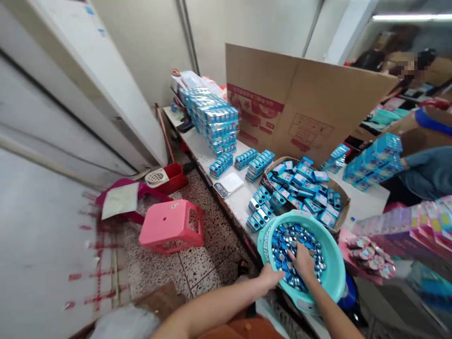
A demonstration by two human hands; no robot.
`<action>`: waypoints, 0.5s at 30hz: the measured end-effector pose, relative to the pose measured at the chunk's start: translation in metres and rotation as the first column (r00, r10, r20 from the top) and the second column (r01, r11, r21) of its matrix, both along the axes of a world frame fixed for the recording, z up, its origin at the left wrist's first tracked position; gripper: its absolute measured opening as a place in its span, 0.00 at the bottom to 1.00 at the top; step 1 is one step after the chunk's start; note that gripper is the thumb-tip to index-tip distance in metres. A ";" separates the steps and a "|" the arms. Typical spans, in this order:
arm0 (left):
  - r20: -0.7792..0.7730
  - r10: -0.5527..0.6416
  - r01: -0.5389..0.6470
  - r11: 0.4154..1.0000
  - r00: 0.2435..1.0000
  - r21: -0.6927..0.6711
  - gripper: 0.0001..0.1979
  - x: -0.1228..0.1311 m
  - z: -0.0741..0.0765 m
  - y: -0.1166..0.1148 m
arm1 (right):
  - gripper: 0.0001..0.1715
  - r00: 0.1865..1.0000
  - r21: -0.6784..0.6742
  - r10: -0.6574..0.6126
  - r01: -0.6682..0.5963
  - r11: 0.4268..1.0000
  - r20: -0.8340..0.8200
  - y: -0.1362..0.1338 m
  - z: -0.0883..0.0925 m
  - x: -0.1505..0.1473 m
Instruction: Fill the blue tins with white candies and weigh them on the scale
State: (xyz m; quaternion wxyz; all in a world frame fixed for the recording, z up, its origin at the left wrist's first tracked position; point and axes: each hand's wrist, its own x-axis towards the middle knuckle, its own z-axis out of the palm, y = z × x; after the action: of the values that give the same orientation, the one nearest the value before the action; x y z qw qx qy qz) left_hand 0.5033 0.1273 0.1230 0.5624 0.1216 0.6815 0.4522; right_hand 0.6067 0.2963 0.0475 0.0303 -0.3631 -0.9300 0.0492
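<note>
Our right hand (302,262) pushes its spread fingers (294,254) into round blue-and-silver pieces (294,240) heaped in a turquoise basin (334,278) at the desk's (226,188) near end. Our left hand (270,278) lies at the basin's near rim, loosely open. We cannot tell whether either hand grips a piece. Blue packs (303,188) fill a cardboard tray (341,197) just beyond.

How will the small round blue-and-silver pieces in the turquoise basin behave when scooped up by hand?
The pieces lie loose in the basin, so they will probably shift easily. Their round shape suggests they may roll if dropped. They look rigid, and the right hand could likely scoop several.
</note>
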 end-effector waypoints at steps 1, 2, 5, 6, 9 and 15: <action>-0.022 -0.117 0.117 0.993 0.993 0.032 0.22 -0.011 0.002 -0.005 | 0.26 1.000 -0.027 -0.010 0.010 1.000 -0.007 0.001 0.002 -0.002; -0.058 -0.247 0.250 0.967 0.967 0.050 0.23 -0.024 0.005 -0.011 | 0.25 1.000 -0.054 -0.026 0.025 0.998 -0.005 0.002 0.005 -0.004; -0.203 -0.579 0.595 0.804 0.790 0.023 0.25 -0.071 0.017 -0.022 | 0.24 0.997 -0.136 -0.061 0.065 0.989 0.037 0.004 0.018 -0.009; -0.249 -0.644 0.664 0.747 0.723 -0.005 0.26 -0.086 0.021 -0.024 | 0.25 0.996 -0.162 -0.075 0.083 0.983 0.056 0.004 0.023 -0.010; -0.350 -0.721 0.748 0.659 0.598 -0.078 0.29 -0.129 0.030 -0.026 | 0.26 0.971 -0.219 -0.208 0.229 0.948 0.117 0.003 0.038 -0.010; -0.347 -0.753 0.772 0.626 0.559 -0.115 0.29 -0.206 0.030 -0.021 | 0.33 0.803 -0.300 -0.581 0.592 0.748 0.134 -0.016 0.057 -0.010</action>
State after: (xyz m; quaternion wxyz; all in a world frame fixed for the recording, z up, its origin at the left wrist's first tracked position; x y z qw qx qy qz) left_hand 0.2973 0.1063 0.1531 0.5631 0.4991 0.6412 0.1508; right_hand 0.5966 0.2801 0.1041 -0.0315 -0.6369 -0.7478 0.1848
